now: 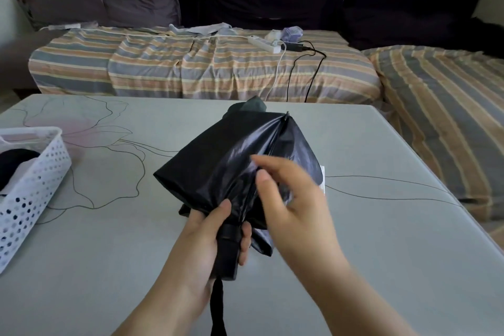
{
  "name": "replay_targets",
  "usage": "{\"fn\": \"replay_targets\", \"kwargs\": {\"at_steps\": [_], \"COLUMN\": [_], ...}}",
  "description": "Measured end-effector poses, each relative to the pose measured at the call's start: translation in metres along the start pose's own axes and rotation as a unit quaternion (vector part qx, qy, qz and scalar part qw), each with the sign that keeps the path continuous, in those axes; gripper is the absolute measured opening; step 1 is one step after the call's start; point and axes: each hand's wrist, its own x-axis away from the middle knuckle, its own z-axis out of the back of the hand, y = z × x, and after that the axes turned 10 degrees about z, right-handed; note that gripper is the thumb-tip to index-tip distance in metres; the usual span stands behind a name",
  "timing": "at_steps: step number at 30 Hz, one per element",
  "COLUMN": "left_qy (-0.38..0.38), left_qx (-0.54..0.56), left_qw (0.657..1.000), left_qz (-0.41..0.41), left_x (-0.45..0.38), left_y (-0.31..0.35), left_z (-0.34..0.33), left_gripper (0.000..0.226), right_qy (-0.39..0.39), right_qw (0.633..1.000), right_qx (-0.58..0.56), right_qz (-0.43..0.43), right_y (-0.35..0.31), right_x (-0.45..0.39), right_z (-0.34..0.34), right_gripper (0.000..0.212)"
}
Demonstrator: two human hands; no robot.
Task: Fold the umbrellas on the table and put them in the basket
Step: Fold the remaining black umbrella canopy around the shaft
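A black umbrella [231,161], collapsed with its canopy loose and bunched, is held above the middle of the grey table [368,240]. My left hand [201,243] grips its black handle, thumb on the fabric; a wrist strap hangs below. My right hand [289,194] is blurred over the canopy's right side, fingers loosely curled against the shiny fabric; whether it holds the fabric is unclear. A white perforated basket [35,185] stands at the table's left edge with something black inside.
Behind the table runs a sofa with a striped cover [191,68] and dark cushions. A white power strip [266,43] and cables lie on it. A second striped seat [450,106] sits to the right.
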Motion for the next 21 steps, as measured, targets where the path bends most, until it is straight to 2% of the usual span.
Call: {"fn": "replay_targets", "kwargs": {"at_steps": [1,3,6,8,9,10,12,14,15,17,18,20,21], "left_qy": [-0.017,-0.030,-0.017,-0.024,-0.030,-0.036,-0.048,-0.060,-0.060,-0.024,0.024,0.138,0.174], "left_qx": [-0.007,0.009,0.005,-0.015,-0.027,-0.040,-0.084,-0.129,-0.143,-0.168,-0.202,-0.297,-0.357], "left_qw": [1.000,0.999,0.999,0.999,0.999,0.998,0.995,0.989,0.987,0.985,0.979,0.943,0.909], "left_qz": [0.003,0.015,0.031,0.036,0.033,0.029,0.032,0.046,0.047,0.033,0.015,-0.060,-0.127], "left_x": [0.001,0.006,0.009,0.010,0.011,0.012,0.014,0.014,0.014,0.009,0.007,0.009,0.012], "left_y": [0.001,0.005,0.005,0.004,0.005,0.005,0.006,0.006,0.006,0.006,0.005,0.000,-0.004], "left_z": [0.001,-0.005,-0.012,-0.011,-0.010,-0.010,-0.009,-0.012,-0.013,-0.012,-0.010,-0.004,-0.003], "left_gripper": [0.033,0.026,0.023,0.025,0.025,0.024,0.022,0.023,0.026,0.043,0.056,0.068,0.067], "right_qy": [0.052,0.025,-0.034,-0.022,-0.016,-0.012,0.005,0.044,0.071,0.123,0.146,0.177,0.188], "right_qw": [0.996,0.981,0.949,0.932,0.925,0.920,0.911,0.913,0.916,0.924,0.927,0.931,0.933], "right_qx": [0.060,0.093,0.012,-0.080,-0.131,-0.176,-0.251,-0.274,-0.266,-0.224,-0.196,-0.140,-0.115], "right_qz": [-0.037,-0.166,-0.314,-0.352,-0.355,-0.350,-0.326,-0.300,-0.292,-0.283,-0.284,-0.286,-0.286], "right_y": [-0.001,0.005,0.019,0.021,0.021,0.020,0.017,0.014,0.014,0.018,0.022,0.028,0.029], "right_x": [-0.002,-0.005,-0.008,-0.010,-0.011,-0.013,-0.013,-0.013,-0.012,-0.012,-0.013,-0.014,-0.015], "right_z": [0.002,0.006,0.003,0.001,0.001,0.002,0.004,0.003,0.001,-0.001,0.000,0.002,0.003], "right_gripper": [0.013,0.028,0.063,0.085,0.088,0.080,0.046,0.018,0.012,0.014,0.017,0.029,0.034]}}
